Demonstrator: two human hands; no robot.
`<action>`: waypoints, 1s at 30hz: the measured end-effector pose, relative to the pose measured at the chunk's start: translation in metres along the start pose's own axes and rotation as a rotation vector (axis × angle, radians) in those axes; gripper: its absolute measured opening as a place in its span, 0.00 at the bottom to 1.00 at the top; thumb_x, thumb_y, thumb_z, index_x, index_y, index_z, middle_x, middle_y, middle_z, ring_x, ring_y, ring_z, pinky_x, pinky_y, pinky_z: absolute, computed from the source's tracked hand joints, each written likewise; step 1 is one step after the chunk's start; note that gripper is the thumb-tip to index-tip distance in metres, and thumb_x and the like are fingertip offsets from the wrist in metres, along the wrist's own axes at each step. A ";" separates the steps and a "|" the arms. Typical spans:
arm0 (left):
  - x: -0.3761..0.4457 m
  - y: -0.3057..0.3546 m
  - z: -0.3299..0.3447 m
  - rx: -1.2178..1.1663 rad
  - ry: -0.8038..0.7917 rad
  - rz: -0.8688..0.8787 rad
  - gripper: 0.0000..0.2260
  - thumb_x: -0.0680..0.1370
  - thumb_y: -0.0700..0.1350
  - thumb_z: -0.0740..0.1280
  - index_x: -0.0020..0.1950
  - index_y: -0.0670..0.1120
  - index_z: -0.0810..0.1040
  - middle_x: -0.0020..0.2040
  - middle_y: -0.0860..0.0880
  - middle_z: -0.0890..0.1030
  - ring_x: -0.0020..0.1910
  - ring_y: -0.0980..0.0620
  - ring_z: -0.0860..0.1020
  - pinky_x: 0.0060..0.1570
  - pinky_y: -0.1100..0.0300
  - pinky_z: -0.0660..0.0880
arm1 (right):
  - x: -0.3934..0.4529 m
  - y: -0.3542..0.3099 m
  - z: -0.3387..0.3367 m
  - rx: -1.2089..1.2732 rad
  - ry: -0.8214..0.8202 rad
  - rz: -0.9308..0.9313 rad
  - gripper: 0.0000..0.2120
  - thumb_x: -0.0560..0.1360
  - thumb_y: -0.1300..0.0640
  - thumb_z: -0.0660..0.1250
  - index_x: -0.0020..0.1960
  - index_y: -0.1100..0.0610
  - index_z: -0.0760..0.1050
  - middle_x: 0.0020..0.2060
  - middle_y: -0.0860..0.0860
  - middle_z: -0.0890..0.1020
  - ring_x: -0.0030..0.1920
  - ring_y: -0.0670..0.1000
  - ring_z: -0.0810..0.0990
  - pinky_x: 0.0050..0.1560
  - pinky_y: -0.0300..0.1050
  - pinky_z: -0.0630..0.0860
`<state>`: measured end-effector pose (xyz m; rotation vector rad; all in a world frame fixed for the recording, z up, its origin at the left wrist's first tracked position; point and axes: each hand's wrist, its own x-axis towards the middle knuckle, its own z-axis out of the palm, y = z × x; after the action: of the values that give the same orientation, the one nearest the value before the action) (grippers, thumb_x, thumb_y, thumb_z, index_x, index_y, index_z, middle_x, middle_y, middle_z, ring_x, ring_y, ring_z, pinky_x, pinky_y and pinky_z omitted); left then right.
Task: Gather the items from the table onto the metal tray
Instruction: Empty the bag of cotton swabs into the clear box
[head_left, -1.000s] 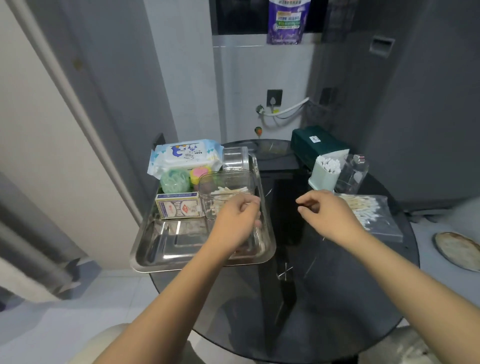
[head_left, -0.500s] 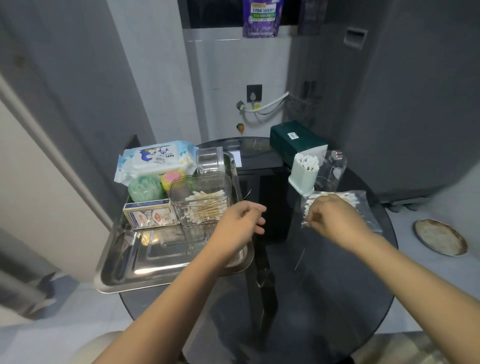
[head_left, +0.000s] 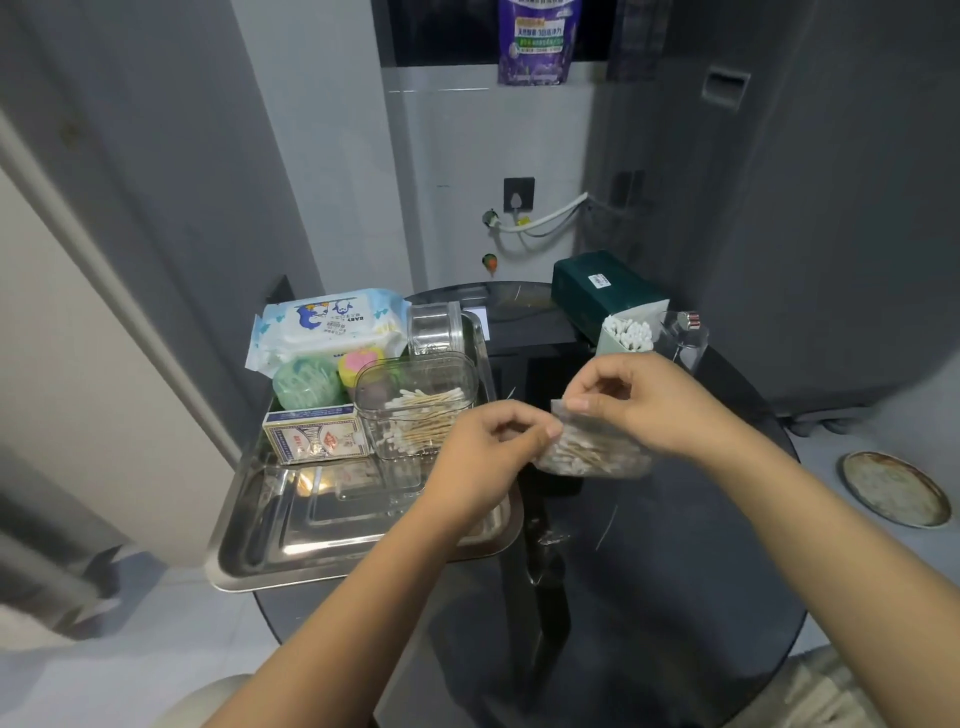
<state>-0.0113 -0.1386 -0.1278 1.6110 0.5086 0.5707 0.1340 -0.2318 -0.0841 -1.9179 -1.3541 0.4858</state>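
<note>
A clear plastic bag of cotton swabs (head_left: 587, 452) hangs above the dark glass table (head_left: 675, 545), just right of the metal tray (head_left: 322, 525). My right hand (head_left: 649, 405) pinches its top edge and my left hand (head_left: 493, 447) pinches its left corner. The tray carries a wet-wipes pack (head_left: 327, 325), a green tub (head_left: 306, 382), a pink-and-yellow item (head_left: 358, 364), a card box (head_left: 314, 434), a clear box of swabs (head_left: 415, 405) and a round clear jar (head_left: 435, 327).
On the table's far right stand a pale green box of white swabs (head_left: 626, 335), a dark green box (head_left: 602, 288) and a small clear bottle (head_left: 685, 338). A round rusty plate (head_left: 893, 488) lies on the floor to the right. Grey walls are close behind.
My right hand picked the swab bag up off the table and brought it left toward the tray. My left hand moved right and took hold of its corner.
</note>
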 end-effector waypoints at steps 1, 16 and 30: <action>-0.001 0.001 -0.003 -0.021 0.025 -0.009 0.05 0.74 0.38 0.69 0.40 0.47 0.81 0.33 0.51 0.80 0.33 0.57 0.77 0.38 0.67 0.74 | 0.003 -0.002 0.001 0.038 0.002 0.003 0.05 0.72 0.55 0.71 0.38 0.47 0.80 0.38 0.46 0.83 0.41 0.46 0.79 0.48 0.41 0.75; -0.008 0.010 -0.070 -0.007 0.270 -0.183 0.17 0.75 0.52 0.68 0.46 0.37 0.79 0.30 0.48 0.73 0.28 0.53 0.68 0.32 0.59 0.65 | 0.016 -0.024 0.017 0.376 0.155 0.145 0.05 0.73 0.56 0.69 0.38 0.51 0.82 0.28 0.45 0.82 0.31 0.42 0.78 0.36 0.32 0.74; -0.040 0.004 -0.103 0.102 0.556 -0.166 0.15 0.77 0.53 0.66 0.40 0.42 0.82 0.37 0.43 0.79 0.34 0.50 0.73 0.35 0.61 0.69 | 0.016 -0.043 0.069 0.655 -0.066 0.461 0.13 0.74 0.48 0.66 0.45 0.59 0.77 0.40 0.56 0.83 0.37 0.51 0.85 0.30 0.39 0.79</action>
<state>-0.1068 -0.0844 -0.1182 1.4783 1.0872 0.8811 0.0669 -0.1854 -0.0963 -1.6400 -0.6455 1.0754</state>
